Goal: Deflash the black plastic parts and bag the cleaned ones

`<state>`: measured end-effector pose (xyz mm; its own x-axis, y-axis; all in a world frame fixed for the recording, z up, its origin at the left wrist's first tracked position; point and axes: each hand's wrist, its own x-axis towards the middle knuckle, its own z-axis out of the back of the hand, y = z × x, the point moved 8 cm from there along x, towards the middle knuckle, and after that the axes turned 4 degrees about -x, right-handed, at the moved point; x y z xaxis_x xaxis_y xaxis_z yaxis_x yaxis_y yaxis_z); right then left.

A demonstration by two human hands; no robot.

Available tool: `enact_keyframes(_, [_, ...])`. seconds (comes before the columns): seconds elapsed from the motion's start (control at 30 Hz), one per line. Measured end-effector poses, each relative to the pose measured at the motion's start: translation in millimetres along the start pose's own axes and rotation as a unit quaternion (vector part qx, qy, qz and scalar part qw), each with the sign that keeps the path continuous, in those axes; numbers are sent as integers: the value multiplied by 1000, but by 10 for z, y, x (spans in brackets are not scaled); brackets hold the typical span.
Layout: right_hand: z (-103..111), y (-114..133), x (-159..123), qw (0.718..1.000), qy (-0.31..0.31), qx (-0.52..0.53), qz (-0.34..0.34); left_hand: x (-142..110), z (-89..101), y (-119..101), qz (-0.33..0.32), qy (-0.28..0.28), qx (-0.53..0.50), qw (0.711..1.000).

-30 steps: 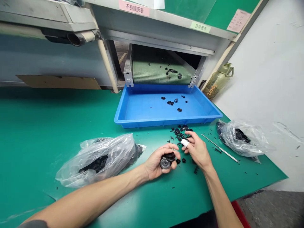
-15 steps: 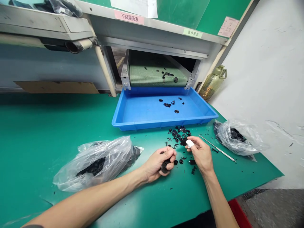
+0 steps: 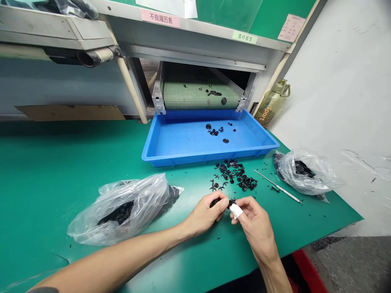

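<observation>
The left hand (image 3: pixel 209 211) is curled around some black parts (image 3: pixel 215 202), its thumb pressed down on them – a grip that seems meant to steady them. The right hand (image 3: pixel 256 224) meets it there, fingers bent, the white wrap (image 3: pixel 236 211) on 1 digit touching or just beside the parts; I cannot tell whether it pinches any. Working low and close together probably keeps small pieces over the table (image 3: pixel 106 154).

Beyond the hands lies a loose pile (image 3: pixel 244 181), likely left within easy reach. The tray (image 3: pixel 189 159) sits under the belt's (image 3: pixel 195 99) end, presumably to catch what drops; both carry scattered pieces. 2 bags, left (image 3: pixel 152 195) and right (image 3: pixel 317 171), flank the pile – the rod (image 3: pixel 277 186) lies beside it.
</observation>
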<state>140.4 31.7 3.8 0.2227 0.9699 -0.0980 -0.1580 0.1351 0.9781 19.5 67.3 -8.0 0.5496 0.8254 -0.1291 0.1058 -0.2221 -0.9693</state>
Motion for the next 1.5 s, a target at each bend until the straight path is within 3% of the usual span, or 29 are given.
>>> enact_keyframes(0.13, [-19,58,-60,999,10,32,19,-15,-63,-13,-20,42,17,999])
enact_keyframes(0.27, [9,178,-84,989,51,-120,69,-42,-90,-28,-12,83,80,993])
enact_keyframes(0.43, [54,270,-66,953,175,-232,82,-73,-156,-116,-32,170,213,961])
enact_keyframes(0.57, [18,200,-35,951,219,-210,57,-94,-206,-145,-59,222,247,941])
enact_keyframes(0.7, [-33,33,22,969,213,-120,-25,-94,-228,-128,-54,235,203,949])
enact_keyframes(0.77, [-57,68,107,967,221,-126,-11,-69,-199,-77,-13,216,149,965])
enact_keyframes(0.83, [-47,211,285,954,193,-223,59,-30,-131,-12,38,167,82,982])
enact_keyframes(0.93, [-86,478,637,891,88,-418,156,11,-58,15,62,111,-6,992])
enact_keyframes(1.03, [-262,574,956,871,32,-467,149,25,-53,-5,57,106,-59,991])
enact_keyframes(1.13, [-392,551,1132,877,8,-463,126,31,-23,0,68,94,-113,987])
enact_keyframes(1.2, [-362,512,1168,890,-2,-440,119,39,7,-1,67,85,-146,983])
enact_keyframes(1.33, [-58,394,1126,937,-12,-336,100,59,55,3,71,76,-212,972])
enact_keyframes(1.5, [299,181,907,984,-1,-163,69,53,108,37,91,38,-212,972])
